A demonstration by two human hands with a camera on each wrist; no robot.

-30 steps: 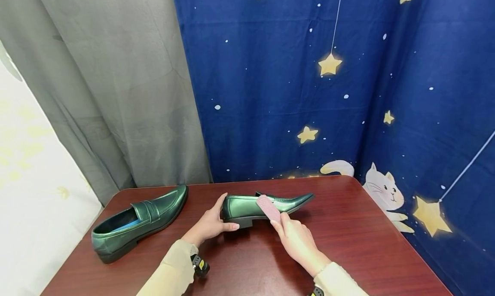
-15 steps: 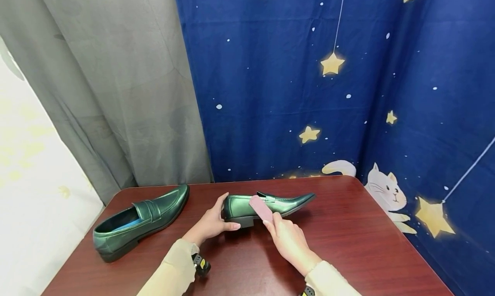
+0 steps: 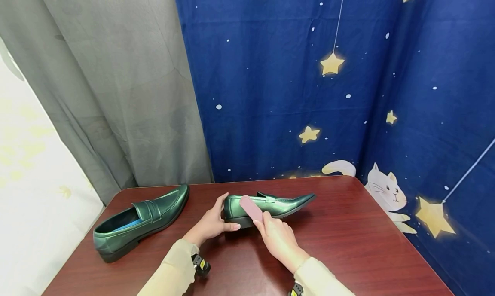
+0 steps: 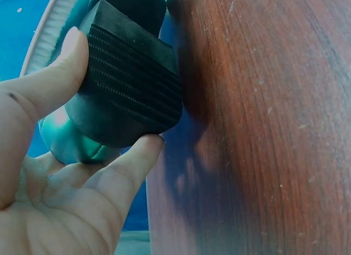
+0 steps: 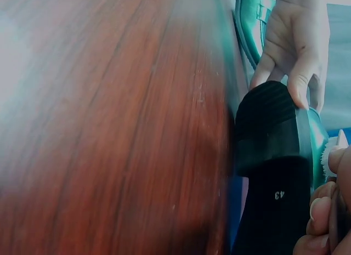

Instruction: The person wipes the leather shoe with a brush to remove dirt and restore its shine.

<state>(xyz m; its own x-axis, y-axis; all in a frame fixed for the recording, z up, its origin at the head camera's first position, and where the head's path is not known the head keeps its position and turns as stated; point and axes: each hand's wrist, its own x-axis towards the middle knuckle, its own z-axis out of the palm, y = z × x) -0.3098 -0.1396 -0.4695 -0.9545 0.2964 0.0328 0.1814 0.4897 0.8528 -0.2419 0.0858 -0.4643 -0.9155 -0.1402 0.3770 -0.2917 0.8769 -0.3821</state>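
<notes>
Left hand (image 3: 212, 223): fingers curled round the back of a green shoe (image 3: 286, 205), thumb against the heel block (image 4: 126, 79); the grip appears firm. Right hand (image 3: 281, 240): fingers closed on the handle of a pink-backed brush (image 3: 251, 208), its back turned to the wearer. White bristles (image 5: 326, 159) face the shoe's near side, toward the heel end; actual contact cannot be confirmed.

The held shoe is over the middle of the table, toward the far edge, toe pointing right. It is tilted, so that the sole (image 5: 274, 211), marked 43, shows to the right wrist view, and it appears lifted off the tabletop.

Progress: brushing of the near side is judged to be under way. How much of that surface is finished cannot be determined; the leather looks glossy, but this proves nothing either way. The far side is out of sight.

A matching shoe (image 3: 148, 227) rests upright to the left, well apart, with neither hand on it; whether it has been brushed cannot be told.

Beneath is a reddish-brown table (image 3: 355, 253); behind hang a grey curtain (image 3: 131, 94) and a star-printed blue curtain (image 3: 270, 81).
</notes>
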